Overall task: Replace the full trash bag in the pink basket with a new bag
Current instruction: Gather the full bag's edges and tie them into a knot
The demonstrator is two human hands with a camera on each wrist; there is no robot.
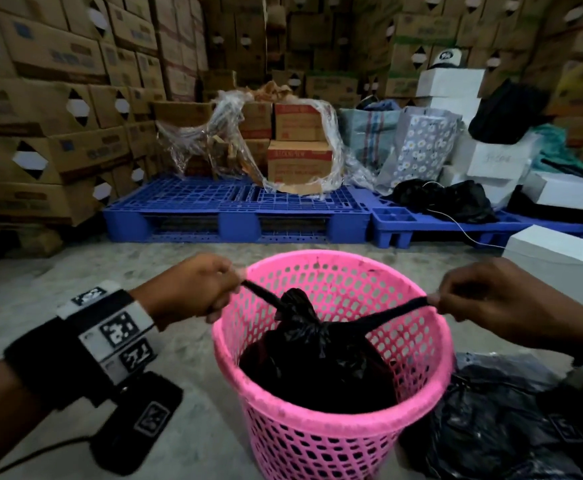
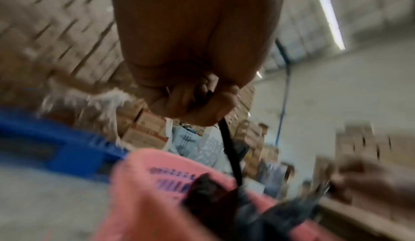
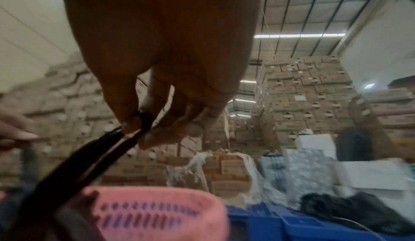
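Note:
A pink perforated basket (image 1: 331,427) stands on the concrete floor in front of me. Inside it sits a full black trash bag (image 1: 317,358), knotted at its top. Two twisted black handle strips run out from the knot to either side. My left hand (image 1: 210,289) pinches the left strip (image 1: 259,292) over the basket's left rim. My right hand (image 1: 456,299) pinches the right strip (image 1: 397,311) over the right rim. Both strips are stretched taut. The left wrist view shows the fingers (image 2: 197,103) curled round the strip (image 2: 229,149). In the right wrist view, thumb and fingers (image 3: 139,120) pinch the strip (image 3: 94,158).
Loose black plastic bags (image 1: 497,420) lie on the floor right of the basket. Blue pallets (image 1: 238,209) carry wrapped cartons, bags and white boxes behind it. Stacked cardboard boxes (image 1: 41,98) wall in the left and back. A white box (image 1: 560,261) stands at the right.

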